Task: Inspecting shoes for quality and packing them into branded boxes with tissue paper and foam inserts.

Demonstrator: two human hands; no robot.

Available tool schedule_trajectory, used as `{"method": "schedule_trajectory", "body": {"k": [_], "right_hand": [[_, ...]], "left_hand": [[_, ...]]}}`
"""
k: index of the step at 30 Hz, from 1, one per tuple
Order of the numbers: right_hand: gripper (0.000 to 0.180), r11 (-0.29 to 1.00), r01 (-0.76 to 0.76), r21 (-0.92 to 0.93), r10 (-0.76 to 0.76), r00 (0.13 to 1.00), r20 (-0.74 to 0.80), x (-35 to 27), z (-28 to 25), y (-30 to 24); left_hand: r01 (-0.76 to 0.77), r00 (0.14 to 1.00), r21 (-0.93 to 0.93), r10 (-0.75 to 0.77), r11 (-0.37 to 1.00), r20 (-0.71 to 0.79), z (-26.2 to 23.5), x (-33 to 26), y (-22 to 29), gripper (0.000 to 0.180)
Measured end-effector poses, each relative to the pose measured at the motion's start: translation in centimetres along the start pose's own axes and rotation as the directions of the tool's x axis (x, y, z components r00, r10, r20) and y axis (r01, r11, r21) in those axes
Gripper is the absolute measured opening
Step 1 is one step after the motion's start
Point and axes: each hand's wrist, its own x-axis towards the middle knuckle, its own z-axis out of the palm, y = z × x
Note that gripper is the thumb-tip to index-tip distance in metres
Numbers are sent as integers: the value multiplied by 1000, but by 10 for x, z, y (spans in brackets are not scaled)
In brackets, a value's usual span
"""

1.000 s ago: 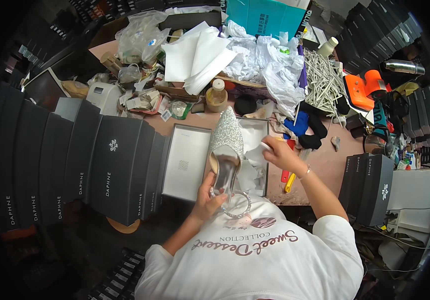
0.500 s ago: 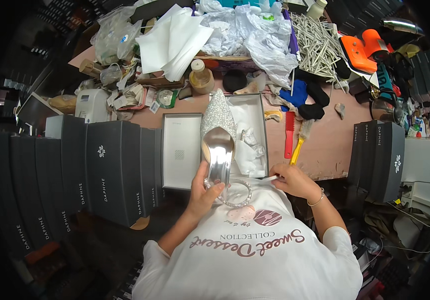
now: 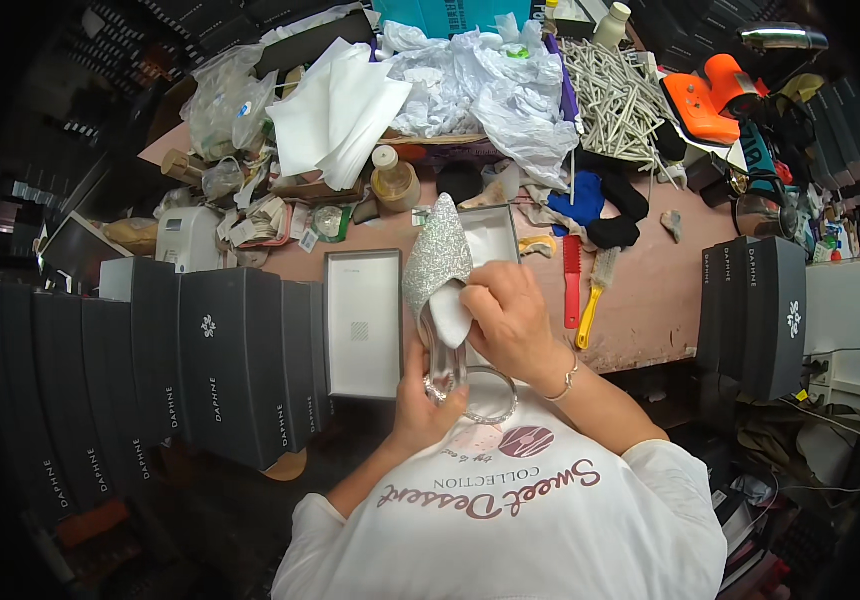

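A silver glittery pointed shoe [image 3: 437, 262] with a clear heel is held up above the desk edge. My left hand [image 3: 428, 398] grips it from below at the heel end. My right hand [image 3: 510, 318] presses a small white cloth [image 3: 447, 320] into the shoe's opening. A thin sparkly strap loop [image 3: 495, 400] hangs under the shoe. Beneath it lies an open white shoe box [image 3: 495, 235], with its lid [image 3: 363, 322] lying flat to the left.
Dark closed shoe boxes [image 3: 220, 365] line the left side, two more [image 3: 755, 315] stand at the right. A red brush [image 3: 571, 280], a yellow-handled brush [image 3: 595, 300], a glue bottle [image 3: 393, 180], crumpled plastic bags [image 3: 490, 80] and white sheets [image 3: 335, 110] crowd the pink table [image 3: 650, 300].
My right hand came from the table's right side onto the shoe and now presses the white cloth into it. The shoe stays held in my left hand.
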Motion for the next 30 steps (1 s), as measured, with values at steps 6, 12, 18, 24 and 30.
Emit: {"method": "schedule_trajectory", "body": {"k": [6, 12, 18, 24, 30], "right_hand": [[61, 928, 28, -371, 9, 995, 97, 24, 41, 9], [56, 912, 64, -405, 0, 988, 155, 28, 58, 30], [40, 906, 128, -403, -15, 962, 272, 24, 64, 43], [36, 980, 64, -186, 13, 923, 384, 16, 91, 65], [35, 950, -313, 1, 254, 773, 582, 3, 32, 118]], "left_hand": [[-49, 998, 222, 53, 974, -13, 16, 3, -8, 84], [-38, 999, 16, 38, 999, 8, 20, 10, -22, 78], [177, 984, -300, -160, 937, 78, 13, 10, -33, 72], [259, 966, -326, -249, 909, 73, 12, 18, -33, 65], [202, 939, -492, -311, 847, -149, -22, 13, -46, 70]]}}
